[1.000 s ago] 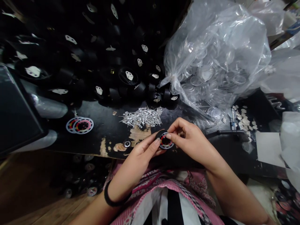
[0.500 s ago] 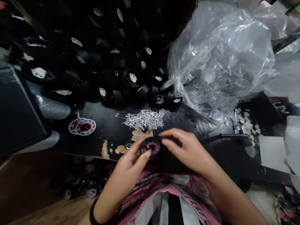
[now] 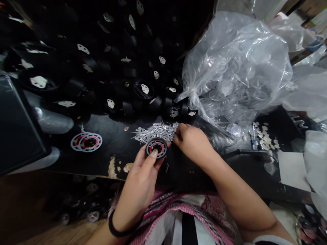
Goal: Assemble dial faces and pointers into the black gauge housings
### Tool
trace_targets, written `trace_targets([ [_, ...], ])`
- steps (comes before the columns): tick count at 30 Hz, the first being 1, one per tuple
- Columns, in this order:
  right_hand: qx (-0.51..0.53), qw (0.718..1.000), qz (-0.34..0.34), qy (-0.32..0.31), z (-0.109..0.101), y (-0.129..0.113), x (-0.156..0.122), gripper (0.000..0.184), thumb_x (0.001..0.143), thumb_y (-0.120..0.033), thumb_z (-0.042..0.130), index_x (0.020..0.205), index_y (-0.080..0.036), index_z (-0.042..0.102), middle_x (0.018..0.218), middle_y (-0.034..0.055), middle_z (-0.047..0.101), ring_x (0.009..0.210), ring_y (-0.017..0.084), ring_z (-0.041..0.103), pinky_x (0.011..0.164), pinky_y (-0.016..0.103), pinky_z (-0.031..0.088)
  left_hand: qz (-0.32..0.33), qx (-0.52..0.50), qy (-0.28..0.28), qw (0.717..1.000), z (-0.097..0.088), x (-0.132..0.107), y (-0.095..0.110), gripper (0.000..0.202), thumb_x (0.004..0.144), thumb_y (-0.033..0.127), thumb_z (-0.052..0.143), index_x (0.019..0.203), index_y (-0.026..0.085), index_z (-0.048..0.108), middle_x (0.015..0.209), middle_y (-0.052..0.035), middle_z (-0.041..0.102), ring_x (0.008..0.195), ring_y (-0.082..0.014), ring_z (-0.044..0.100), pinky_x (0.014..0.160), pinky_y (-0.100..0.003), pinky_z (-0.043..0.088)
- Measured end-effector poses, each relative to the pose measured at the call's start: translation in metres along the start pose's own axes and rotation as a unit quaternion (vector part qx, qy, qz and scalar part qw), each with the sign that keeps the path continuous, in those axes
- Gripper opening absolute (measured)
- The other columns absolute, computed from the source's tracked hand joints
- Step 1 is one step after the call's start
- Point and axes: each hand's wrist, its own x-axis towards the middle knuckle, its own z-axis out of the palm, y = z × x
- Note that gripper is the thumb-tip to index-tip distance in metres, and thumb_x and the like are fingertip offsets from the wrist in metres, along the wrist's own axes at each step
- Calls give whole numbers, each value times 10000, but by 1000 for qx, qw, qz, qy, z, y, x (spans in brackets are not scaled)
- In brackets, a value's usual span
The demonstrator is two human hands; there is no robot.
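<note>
My left hand [image 3: 143,177] grips a small round black dial with a red and white printed ring [image 3: 156,147], holding it face up over the black table [image 3: 114,149]. My right hand [image 3: 190,143] rests just to its right, fingers curled and pinched at the edge of a pile of thin silvery needles [image 3: 155,131]. What the fingertips hold, if anything, is hidden. Two printed paper dial faces [image 3: 87,142] lie overlapping on the table to the left.
A heap of black round casings with white tags [image 3: 114,75] fills the back. A clear plastic bag of transparent round covers [image 3: 237,71] sits at the right, with white scraps [image 3: 267,137] and a white sheet [image 3: 292,165] beyond. A dark tray [image 3: 17,129] stands at the left.
My right hand has let go of the dial and reached forward to the needle pile. My left hand has carried the dial forward and left, turning it face up.
</note>
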Motion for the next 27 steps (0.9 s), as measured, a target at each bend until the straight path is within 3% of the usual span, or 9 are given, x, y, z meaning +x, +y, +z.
trace_targets([
  [6, 67, 998, 6, 9, -2, 10, -4, 133, 898, -140, 501, 941, -166, 624, 950, 77, 709, 824, 197, 653, 703, 285, 398, -12, 4, 3, 1000, -4, 1, 1, 195, 851, 318, 720, 1027, 234, 712, 1127, -42, 750, 1175, -233, 645, 1112, -412, 434],
  [13, 36, 999, 16, 10, 3, -1, 7, 131, 913, -230, 503, 873, -159, 606, 911, 108, 703, 775, 213, 644, 649, 302, 370, -42, -10, 17, 999, -5, 0, -7, 315, 811, 316, 760, 1101, 234, 667, 1162, -46, 724, 1162, -248, 650, 1022, -417, 510],
  [18, 143, 987, 61, 38, 7, 5, 6, 102, 853, -277, 563, 802, -197, 601, 739, 39, 674, 652, 190, 612, 608, 291, 376, -84, -64, -20, 994, -4, 0, -1, 316, 866, 310, 704, 1147, 214, 593, 1179, -81, 704, 1049, -270, 711, 936, -413, 540],
  [20, 204, 976, 41, 71, 11, 6, 1, 103, 827, -299, 573, 792, -208, 606, 716, 25, 666, 633, 184, 610, 615, 289, 410, -110, -109, -32, 987, -2, 3, 4, 279, 892, 284, 671, 1148, 223, 580, 1169, -68, 705, 981, -263, 735, 902, -412, 552],
  [23, 255, 959, -47, 113, 13, 2, -13, 87, 826, -288, 564, 797, -217, 604, 761, 31, 678, 686, 187, 638, 653, 289, 461, -142, -179, -54, 972, 2, 5, 11, 187, 915, 234, 629, 1100, 212, 603, 1090, -52, 727, 924, -225, 742, 897, -398, 560],
  [27, 257, 950, -94, 147, 15, 0, -31, 87, 866, -278, 558, 823, -223, 610, 823, 44, 681, 765, 196, 651, 711, 298, 494, -131, -190, -62, 971, 6, 4, 11, 141, 923, 215, 610, 1057, 174, 620, 1050, -101, 752, 999, -215, 724, 976, -378, 522],
])
